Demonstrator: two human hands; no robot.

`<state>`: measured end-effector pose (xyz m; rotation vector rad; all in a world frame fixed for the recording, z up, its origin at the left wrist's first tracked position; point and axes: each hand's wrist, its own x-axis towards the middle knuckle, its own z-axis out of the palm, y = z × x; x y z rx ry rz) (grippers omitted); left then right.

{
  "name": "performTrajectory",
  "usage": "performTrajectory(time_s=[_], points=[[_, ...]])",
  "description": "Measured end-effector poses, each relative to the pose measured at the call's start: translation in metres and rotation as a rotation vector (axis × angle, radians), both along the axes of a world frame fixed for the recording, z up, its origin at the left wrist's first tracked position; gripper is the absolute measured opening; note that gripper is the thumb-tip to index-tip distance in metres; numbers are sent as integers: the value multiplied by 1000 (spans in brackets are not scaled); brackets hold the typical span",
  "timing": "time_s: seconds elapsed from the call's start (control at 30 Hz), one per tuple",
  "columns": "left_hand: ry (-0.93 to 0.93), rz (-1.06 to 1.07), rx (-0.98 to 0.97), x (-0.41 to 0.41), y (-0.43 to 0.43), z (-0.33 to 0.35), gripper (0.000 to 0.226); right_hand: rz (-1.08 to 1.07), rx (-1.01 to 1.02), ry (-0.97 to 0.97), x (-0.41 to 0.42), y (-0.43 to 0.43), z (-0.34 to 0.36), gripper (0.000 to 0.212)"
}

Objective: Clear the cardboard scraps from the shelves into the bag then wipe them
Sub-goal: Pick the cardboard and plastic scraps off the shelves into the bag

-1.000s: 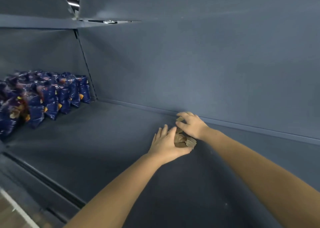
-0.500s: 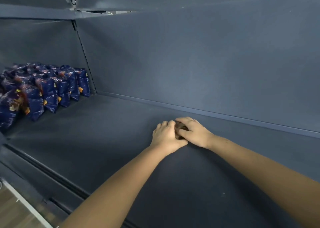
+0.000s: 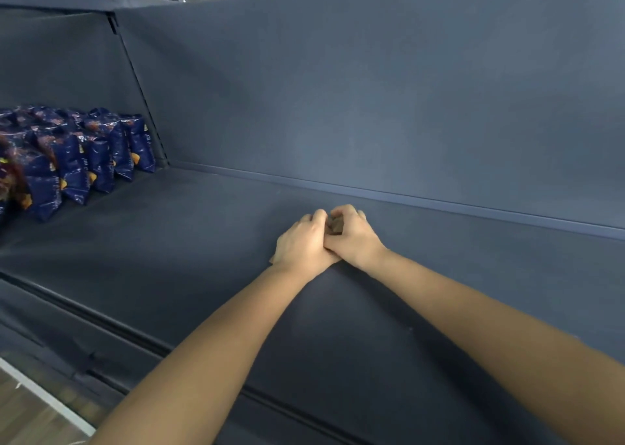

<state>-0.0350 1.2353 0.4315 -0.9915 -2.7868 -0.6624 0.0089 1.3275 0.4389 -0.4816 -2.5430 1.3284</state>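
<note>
The left hand point(image 3: 301, 241) and the right hand point(image 3: 355, 238) now press together at the centre of the dark grey metal shelf point(image 3: 203, 241). The fingers of both curl around a small clump of brown cardboard scraps point(image 3: 334, 225), and only a sliver of it shows between the knuckles. A second ago the clump lay more exposed under the right hand, closer to the back lip at twelve o'clock. Both hands have since closed over it and drawn it slightly forward. Gathering looks finished, so lifting it toward the bag, which is out of view, likely follows. Wiping has not begun. Shiny blue snack packets point(image 3: 84, 154) stand at ten o'clock, well apart.
</note>
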Motion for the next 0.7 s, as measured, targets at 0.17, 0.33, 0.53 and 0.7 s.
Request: performTrajectory(time_s=[0.17, 0.33, 0.53, 0.7], points=[[34, -37, -30, 3, -8, -1, 40, 1, 237, 3, 5, -6, -4, 21], [83, -94, -17, 10, -24, 4, 37, 47, 342, 106, 15, -4, -7, 27], [49, -52, 67, 23, -49, 9, 38, -151, 309, 145, 32, 10, -3, 27], [6, -133, 134, 53, -69, 19, 35, -74, 263, 146, 58, -12, 6, 25]])
